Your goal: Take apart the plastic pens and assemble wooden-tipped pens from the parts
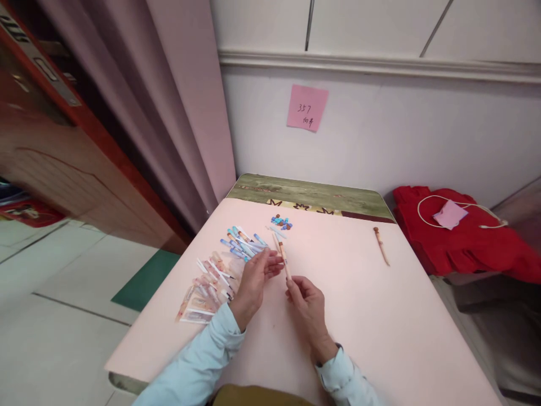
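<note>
My right hand [307,304] pinches the lower end of a thin tan pen [284,261] that points up and away over the pink table [359,316]. My left hand [256,276] touches the pen's middle with its fingertips, fingers loosely curled around it. Just left of the hands lies a pile of blue and white pen parts [243,241]. Clear wrappers and white refills [209,287] are spread nearer the left edge. A small heap of blue and brown caps [282,222] sits farther back.
One assembled tan pen [381,246] lies alone at the right back of the table. A red cloth [460,239] with a white cable and pink note lies on a seat at right. A pink sticky note [307,107] hangs on the wall; a curtain and wooden door stand left.
</note>
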Demonstrator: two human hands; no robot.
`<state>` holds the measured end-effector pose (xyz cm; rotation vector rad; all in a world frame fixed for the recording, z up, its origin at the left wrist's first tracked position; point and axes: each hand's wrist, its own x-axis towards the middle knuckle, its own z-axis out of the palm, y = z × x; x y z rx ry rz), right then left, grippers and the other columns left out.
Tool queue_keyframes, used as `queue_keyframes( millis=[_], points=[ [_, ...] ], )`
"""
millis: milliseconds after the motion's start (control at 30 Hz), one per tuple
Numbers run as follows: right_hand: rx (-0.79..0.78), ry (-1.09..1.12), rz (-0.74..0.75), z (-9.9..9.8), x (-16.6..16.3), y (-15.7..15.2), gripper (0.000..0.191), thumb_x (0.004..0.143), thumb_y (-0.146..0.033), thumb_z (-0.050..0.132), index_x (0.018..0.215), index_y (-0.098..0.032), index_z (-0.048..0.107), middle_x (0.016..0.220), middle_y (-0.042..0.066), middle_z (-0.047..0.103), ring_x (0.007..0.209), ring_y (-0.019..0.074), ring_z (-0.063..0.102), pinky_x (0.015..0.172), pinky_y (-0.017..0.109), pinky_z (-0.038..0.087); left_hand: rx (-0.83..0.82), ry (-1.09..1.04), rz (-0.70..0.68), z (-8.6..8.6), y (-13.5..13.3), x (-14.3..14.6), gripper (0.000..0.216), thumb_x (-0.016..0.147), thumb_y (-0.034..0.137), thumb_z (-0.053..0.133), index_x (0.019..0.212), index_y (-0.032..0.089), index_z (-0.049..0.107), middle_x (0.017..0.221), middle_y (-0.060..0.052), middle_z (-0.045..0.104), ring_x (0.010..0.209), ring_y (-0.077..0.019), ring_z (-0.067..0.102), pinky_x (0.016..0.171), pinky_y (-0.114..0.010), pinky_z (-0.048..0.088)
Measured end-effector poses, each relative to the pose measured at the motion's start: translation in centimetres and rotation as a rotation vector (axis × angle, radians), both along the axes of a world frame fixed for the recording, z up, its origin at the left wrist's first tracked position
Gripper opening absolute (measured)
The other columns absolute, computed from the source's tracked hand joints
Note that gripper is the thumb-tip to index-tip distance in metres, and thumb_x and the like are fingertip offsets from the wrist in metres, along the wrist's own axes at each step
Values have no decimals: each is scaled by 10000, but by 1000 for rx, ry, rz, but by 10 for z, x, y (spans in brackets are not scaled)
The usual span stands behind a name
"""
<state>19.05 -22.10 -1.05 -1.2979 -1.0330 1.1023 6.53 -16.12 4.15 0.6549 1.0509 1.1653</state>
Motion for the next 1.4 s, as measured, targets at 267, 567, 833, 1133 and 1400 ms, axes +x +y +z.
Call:
queue_keyframes(
  millis=[267, 567, 833, 1133, 1400],
  points=[
    [-36, 131, 63, 3, 2, 0, 381, 869, -520, 596, 880, -156, 708, 626, 11, 613, 551, 122, 532, 533, 234, 443, 5, 51, -135, -7, -6, 2, 222, 646, 322, 807, 759, 154, 716, 747, -24, 674, 696, -140, 609, 784, -313, 487],
    [-47, 194, 16, 0, 3, 1, 428, 877, -549, 569, 944, -147, 699, 706, 40, 662, 592, 126, 567, 566, 241, 468, -52, -79, -2, -4, -3, -3, 262, 656, 336, 806, 798, 146, 694, 781, -42, 684, 707, -144, 619, 718, -288, 490],
    [8, -30, 39, 3, 3, 0, 344, 797, -494, 676, 760, -152, 666, 660, 24, 643, 577, 128, 539, 543, 237, 443, -11, -13, 16, -15, -22, 7, 301, 643, 344, 819, 814, 163, 650, 745, 5, 635, 640, -125, 592, 620, -270, 498],
    [59, -69, 82, 0, -5, -3, 324, 836, -477, 645, 855, -158, 698, 750, 43, 698, 658, 149, 597, 609, 248, 470, -26, 10, -23, -22, -31, 1, 300, 608, 314, 840, 771, 138, 659, 729, -4, 642, 649, -117, 599, 658, -253, 504],
    [116, -225, 22, -2, -4, -2, 277, 796, -454, 667, 748, -181, 689, 594, -19, 622, 524, 107, 506, 512, 214, 399, 58, 98, 98, -5, -19, -11, 325, 652, 404, 808, 802, 131, 717, 809, -50, 707, 742, -145, 638, 737, -274, 509]
  ],
)
